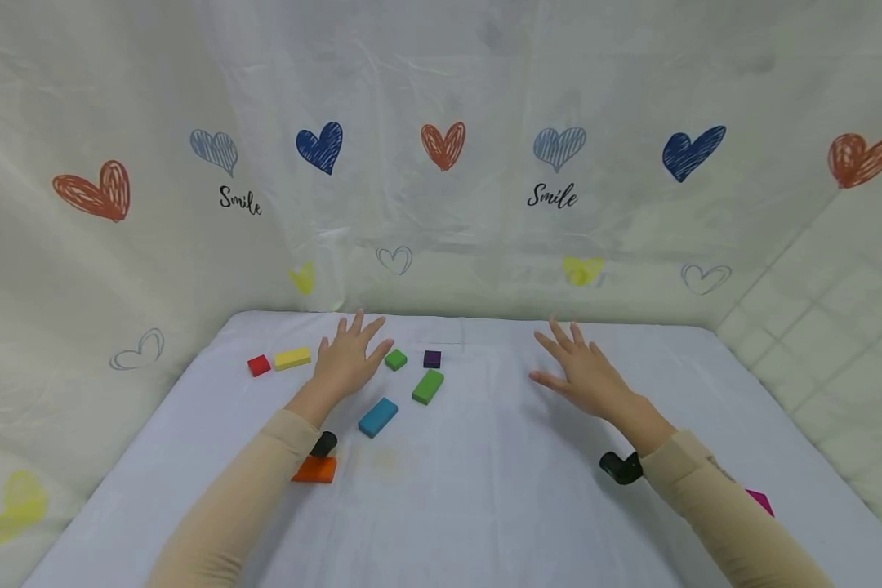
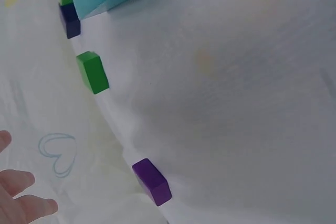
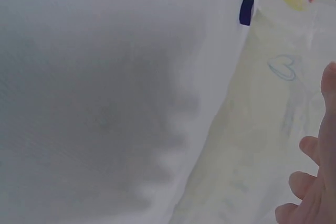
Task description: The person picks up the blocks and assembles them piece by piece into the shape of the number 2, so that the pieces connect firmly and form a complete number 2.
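Note:
My left hand [image 1: 343,359] hovers over the far left part of the table with its fingers spread, holding nothing. Around it lie a blue block [image 1: 378,417], a small green block [image 1: 395,359], a longer green block [image 1: 428,387], a dark purple block [image 1: 432,359], a yellow block [image 1: 292,358] and a red block [image 1: 259,365]. A purple block [image 2: 152,182] shows low in the left wrist view. Near the left wrist is an orange block [image 1: 316,469], partly covered by the sleeve. My right hand [image 1: 586,376], fingers also spread, is raised above the white cloth and touches no block.
A white cloth [image 1: 441,506] covers the table. Behind it hangs a pale curtain [image 1: 485,73] printed with hearts. A magenta block [image 1: 761,501] peeks out beside the right sleeve. Each wrist wears a black camera mount [image 1: 621,468].

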Action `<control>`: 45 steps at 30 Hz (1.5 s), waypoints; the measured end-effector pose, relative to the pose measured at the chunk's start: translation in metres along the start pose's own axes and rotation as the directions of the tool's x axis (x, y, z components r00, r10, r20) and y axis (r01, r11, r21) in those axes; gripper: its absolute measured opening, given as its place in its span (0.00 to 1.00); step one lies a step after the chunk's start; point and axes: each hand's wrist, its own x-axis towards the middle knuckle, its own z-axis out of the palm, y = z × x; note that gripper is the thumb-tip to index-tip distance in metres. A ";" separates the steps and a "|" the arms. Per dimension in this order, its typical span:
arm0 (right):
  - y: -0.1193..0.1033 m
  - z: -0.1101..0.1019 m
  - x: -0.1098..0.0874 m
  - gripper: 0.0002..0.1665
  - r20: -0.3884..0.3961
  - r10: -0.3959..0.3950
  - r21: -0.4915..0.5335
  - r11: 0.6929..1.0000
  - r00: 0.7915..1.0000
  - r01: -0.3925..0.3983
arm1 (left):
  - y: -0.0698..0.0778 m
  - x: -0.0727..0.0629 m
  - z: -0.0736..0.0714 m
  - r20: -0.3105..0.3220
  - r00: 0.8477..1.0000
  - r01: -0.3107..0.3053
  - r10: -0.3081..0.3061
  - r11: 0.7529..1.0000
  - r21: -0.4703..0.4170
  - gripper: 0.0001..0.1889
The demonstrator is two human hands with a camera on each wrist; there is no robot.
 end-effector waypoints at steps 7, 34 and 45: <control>-0.001 0.001 -0.011 0.47 -0.015 -0.035 0.014 0.999 0.999 0.036 | 0.002 -0.007 -0.006 0.003 0.999 -0.054 0.054 0.999 0.005 0.33; 0.007 -0.002 -0.049 0.32 -0.161 -0.330 0.069 0.936 0.930 0.344 | -0.032 -0.053 -0.029 0.118 0.969 -0.188 0.215 0.961 -0.203 0.32; 0.016 -0.008 -0.068 0.29 -0.212 -0.431 0.138 0.876 0.877 0.463 | -0.041 -0.069 -0.037 0.174 0.951 -0.217 0.257 0.951 -0.220 0.25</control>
